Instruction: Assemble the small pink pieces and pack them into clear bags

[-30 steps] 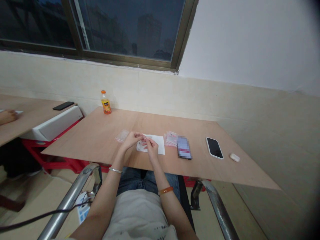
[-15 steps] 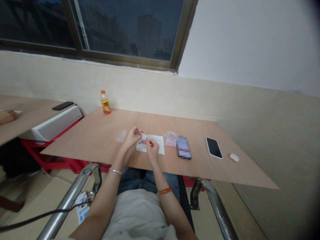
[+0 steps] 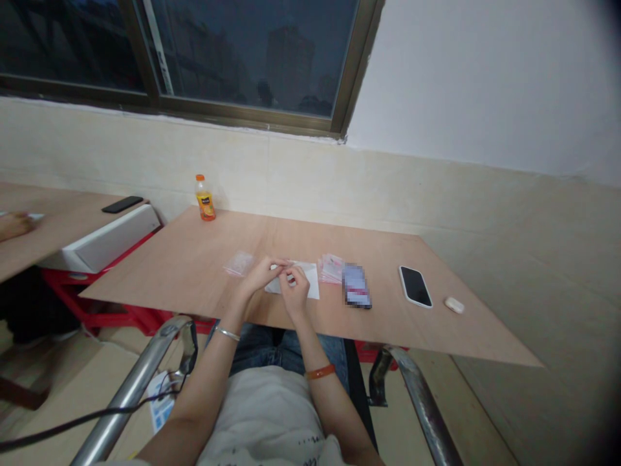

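Observation:
My left hand (image 3: 264,272) and my right hand (image 3: 295,288) meet at the fingertips over a white sheet of paper (image 3: 311,277). Thumb and fingers of both are pinched together; whatever lies between them is too small to make out. Bits of dark red show around the right fingers, mostly hidden by the hands. Left of the paper lies a small pile of clear plastic bags (image 3: 239,264). On the paper's right side is a stack of pinkish clear bags (image 3: 330,268), close to a phone with a blurred screen (image 3: 356,285).
A white-framed phone (image 3: 415,287) and a small white case (image 3: 455,305) lie to the right on the wooden table (image 3: 388,323). An orange drink bottle (image 3: 205,199) stands at the back left. Another person's hand (image 3: 15,226) rests on the neighbouring table.
My left hand has moved right and slightly down from above the paper's left edge, and its fingers now meet those of my right hand. The right hand has barely shifted.

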A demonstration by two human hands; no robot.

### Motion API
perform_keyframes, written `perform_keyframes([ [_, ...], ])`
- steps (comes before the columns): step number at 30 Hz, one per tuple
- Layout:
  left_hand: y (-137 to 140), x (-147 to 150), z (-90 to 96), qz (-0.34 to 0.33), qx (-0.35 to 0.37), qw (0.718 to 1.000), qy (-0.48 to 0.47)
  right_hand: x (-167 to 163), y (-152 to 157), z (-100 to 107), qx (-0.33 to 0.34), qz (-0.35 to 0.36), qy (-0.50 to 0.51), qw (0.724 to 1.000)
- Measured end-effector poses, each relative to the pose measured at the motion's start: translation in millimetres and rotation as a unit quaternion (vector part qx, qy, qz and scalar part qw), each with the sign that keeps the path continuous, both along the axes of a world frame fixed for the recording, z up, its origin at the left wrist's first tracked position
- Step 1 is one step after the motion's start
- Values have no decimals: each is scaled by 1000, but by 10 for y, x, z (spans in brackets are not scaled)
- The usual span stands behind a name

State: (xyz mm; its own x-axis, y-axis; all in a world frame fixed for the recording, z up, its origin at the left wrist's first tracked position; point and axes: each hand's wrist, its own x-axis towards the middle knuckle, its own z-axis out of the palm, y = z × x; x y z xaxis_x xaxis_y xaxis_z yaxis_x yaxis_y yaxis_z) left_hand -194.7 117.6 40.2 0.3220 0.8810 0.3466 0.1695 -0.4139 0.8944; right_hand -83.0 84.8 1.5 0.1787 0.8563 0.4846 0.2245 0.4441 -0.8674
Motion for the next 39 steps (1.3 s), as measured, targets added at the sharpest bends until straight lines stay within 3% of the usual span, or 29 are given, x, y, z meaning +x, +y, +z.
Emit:
perform_keyframes([
  [4,53,26,-70,50,-2,999,11,-17,-27,22,-6,6,16,1000],
  [8,72,19,-65,117,28,993,20,-54,-23,47,-52,12,113,992],
  [10,49,1,-21,99,37,994,36,-61,0,52,-101,33,200,974],
  [14,-5,-48,38,56,47,995,68,-24,60,51,-181,97,354,913],
  [18,-31,-69,23,49,51,992,100,37,87,53,-235,197,385,871],
  [25,-95,-83,117,69,70,989,108,103,136,20,-270,240,407,839],
  [32,-125,-127,217,59,46,995,65,154,159,27,-266,259,414,831],
  [39,-148,-124,251,53,-17,998,22,166,194,-10,-233,231,365,871],
])
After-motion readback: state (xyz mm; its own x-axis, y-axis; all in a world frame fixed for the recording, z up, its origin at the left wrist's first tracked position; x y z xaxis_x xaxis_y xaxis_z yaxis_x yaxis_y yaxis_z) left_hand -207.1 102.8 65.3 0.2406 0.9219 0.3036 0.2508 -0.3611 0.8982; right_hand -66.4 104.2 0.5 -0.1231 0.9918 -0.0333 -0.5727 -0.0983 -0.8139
